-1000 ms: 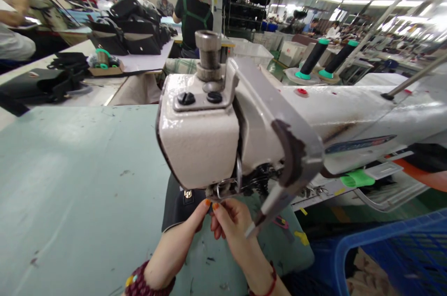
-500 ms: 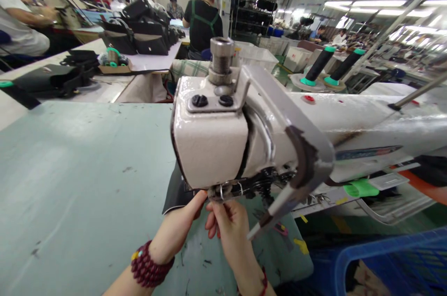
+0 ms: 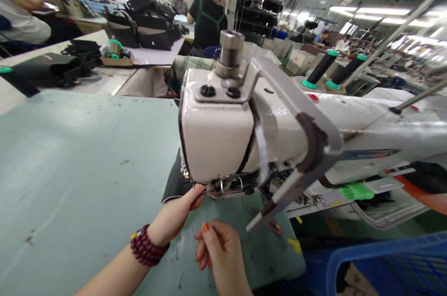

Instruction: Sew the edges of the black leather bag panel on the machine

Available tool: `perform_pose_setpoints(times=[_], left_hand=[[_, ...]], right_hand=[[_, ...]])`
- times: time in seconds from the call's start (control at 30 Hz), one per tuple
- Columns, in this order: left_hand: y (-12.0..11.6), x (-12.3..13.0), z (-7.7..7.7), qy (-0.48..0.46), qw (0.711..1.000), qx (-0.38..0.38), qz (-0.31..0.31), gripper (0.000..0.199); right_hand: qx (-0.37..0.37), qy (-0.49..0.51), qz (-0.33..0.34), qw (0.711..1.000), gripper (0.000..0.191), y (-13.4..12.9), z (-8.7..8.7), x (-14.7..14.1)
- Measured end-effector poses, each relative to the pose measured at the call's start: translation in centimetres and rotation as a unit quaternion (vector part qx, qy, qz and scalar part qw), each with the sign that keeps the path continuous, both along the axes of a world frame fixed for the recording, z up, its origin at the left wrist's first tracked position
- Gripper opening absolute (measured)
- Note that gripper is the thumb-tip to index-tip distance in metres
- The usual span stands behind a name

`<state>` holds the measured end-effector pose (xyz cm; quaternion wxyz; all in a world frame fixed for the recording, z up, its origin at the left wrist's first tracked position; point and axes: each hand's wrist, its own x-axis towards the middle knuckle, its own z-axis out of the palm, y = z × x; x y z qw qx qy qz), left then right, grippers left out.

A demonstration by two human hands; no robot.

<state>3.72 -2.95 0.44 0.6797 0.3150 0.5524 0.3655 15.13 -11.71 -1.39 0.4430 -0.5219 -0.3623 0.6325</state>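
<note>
A white sewing machine (image 3: 216,142) stands over the pale green table. Under its head lies a black piece of material (image 3: 173,183) with a light edge, partly hidden by the machine. My left hand (image 3: 179,210), with a beaded bracelet on the wrist, pinches the near edge of that piece beside the needle area; its fingertips are partly hidden. My right hand (image 3: 221,247) is off the material, nearer to me, its fingers curled with the thumb against them. Nothing shows clearly between those fingers.
A pink-handled tool (image 3: 274,227) and yellow scraps lie right of my right hand. At the lower right is a blue basket (image 3: 384,249). Black bags (image 3: 152,30) stand on a table behind, with people seated beyond. A metal guard bar slants down from the machine.
My right hand has drawn back from the machine toward me. My left hand stays at the material. The view has shifted slightly.
</note>
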Motion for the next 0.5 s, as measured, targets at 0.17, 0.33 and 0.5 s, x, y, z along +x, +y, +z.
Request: perform_pose_setpoints(times=[0.17,0.33,0.5], left_hand=[[0.0,0.6,0.3,-0.041,0.998,0.039,0.015,0.020],[-0.5,1.1,0.7,-0.012,0.999,0.026,0.033,0.028],[-1.9,1.4,-1.1,0.087,0.995,0.043,0.026,0.035]], right_hand=[[-0.012,0.013,0.010,1.000,0.056,-0.3,0.2,-0.2],[-0.009,0.013,0.020,1.000,0.054,-0.7,0.0,-0.1],[-0.013,0.016,0.028,0.999,0.053,-0.7,-0.4,0.1]])
